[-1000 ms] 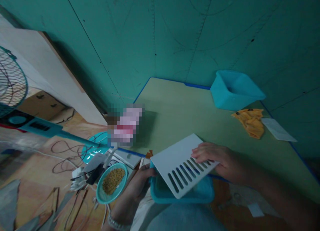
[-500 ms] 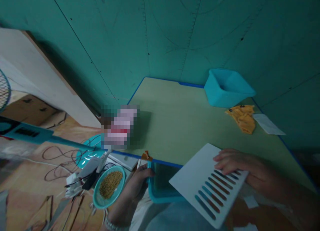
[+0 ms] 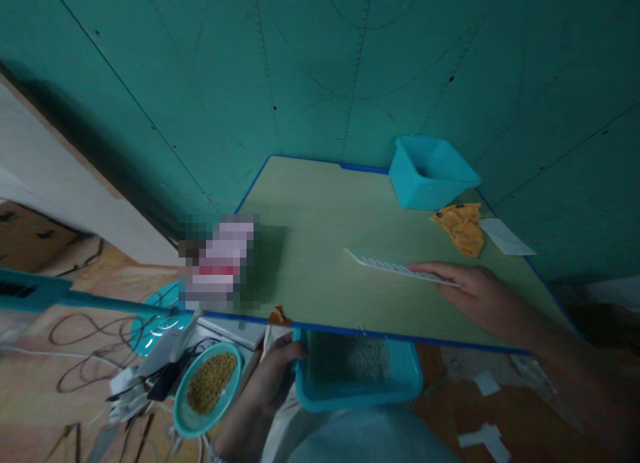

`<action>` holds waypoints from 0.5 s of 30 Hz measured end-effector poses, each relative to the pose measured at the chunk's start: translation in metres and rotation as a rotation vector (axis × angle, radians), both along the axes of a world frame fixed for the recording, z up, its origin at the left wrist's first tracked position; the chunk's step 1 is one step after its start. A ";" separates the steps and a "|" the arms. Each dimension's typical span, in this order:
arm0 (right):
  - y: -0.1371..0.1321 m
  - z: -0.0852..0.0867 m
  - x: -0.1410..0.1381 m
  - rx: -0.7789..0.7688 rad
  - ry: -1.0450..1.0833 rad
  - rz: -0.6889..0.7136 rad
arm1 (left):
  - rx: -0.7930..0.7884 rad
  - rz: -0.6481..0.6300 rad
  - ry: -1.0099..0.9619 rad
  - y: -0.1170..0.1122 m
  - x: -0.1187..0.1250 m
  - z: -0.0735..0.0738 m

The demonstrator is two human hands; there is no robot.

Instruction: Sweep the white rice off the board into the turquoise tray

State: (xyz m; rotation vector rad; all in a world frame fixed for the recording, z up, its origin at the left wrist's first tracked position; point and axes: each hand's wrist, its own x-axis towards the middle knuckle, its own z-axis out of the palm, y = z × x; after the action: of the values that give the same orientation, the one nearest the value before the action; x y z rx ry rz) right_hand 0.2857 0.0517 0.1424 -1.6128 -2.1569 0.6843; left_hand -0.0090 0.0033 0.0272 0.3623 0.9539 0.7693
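Note:
My left hand [image 3: 281,364] grips the left rim of a turquoise tub [image 3: 360,399] below the table's front edge. Pale, grainy material [image 3: 357,357] covers part of the tub's bottom. In my right hand [image 3: 463,286] is a thin white slotted sheet [image 3: 383,265], pinched at its right end and seen almost edge-on above the tabletop. Its slots barely show at this angle.
On the table [image 3: 320,249] are a turquoise bin [image 3: 433,183], an orange cloth [image 3: 463,229], a white paper [image 3: 506,237] and a blurred-out pink item [image 3: 225,256]. A bowl of brown pellets [image 3: 213,383] sits lower left, near cables and a turquoise pole [image 3: 115,301].
My right hand has lifted the slotted sheet away from the tub, up over the table, and turned it edge-on. The tub's inside now shows. My left hand still grips its rim.

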 end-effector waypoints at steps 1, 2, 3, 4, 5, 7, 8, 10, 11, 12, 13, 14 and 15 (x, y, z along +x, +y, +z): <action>-0.006 -0.001 -0.005 0.023 -0.010 0.044 | -0.010 0.008 0.012 0.000 0.000 0.000; -0.013 -0.001 -0.010 0.046 -0.012 0.082 | -0.022 0.016 0.022 0.000 0.001 0.000; -0.020 -0.001 -0.015 0.068 -0.010 0.117 | -0.033 0.023 0.029 0.001 0.001 0.000; -0.027 0.000 -0.020 0.088 -0.008 0.137 | -0.042 0.029 0.034 0.001 0.001 -0.001; -0.034 0.001 -0.024 0.100 -0.007 0.156 | -0.049 0.031 0.035 0.001 0.001 -0.001; -0.047 0.004 -0.031 0.118 -0.007 0.183 | -0.048 0.025 0.030 0.002 0.001 -0.002; -0.052 0.006 -0.034 0.121 -0.009 0.195 | -0.043 0.017 0.025 0.003 0.002 -0.002; -0.061 0.009 -0.039 0.113 -0.021 0.232 | -0.023 0.011 0.012 0.003 0.004 -0.002; -0.065 0.010 -0.041 0.107 -0.026 0.253 | -0.012 0.013 0.007 0.003 0.005 -0.002; -0.068 0.011 -0.043 0.103 -0.029 0.267 | -0.003 0.015 0.002 0.003 0.007 -0.001; -0.071 0.012 -0.045 0.100 -0.029 0.275 | 0.005 0.018 -0.003 0.004 0.008 -0.001; -0.074 0.012 -0.046 0.102 -0.025 0.276 | 0.012 0.021 -0.005 0.004 0.009 -0.001; -0.077 0.012 -0.047 0.108 -0.018 0.273 | 0.016 0.021 -0.004 0.004 0.010 0.000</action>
State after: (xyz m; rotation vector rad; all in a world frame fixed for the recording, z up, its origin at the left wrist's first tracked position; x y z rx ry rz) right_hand 0.2384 -0.0249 0.1539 -1.2895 -2.4087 0.6197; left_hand 0.0007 0.0069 0.0269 0.3646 0.9493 0.7970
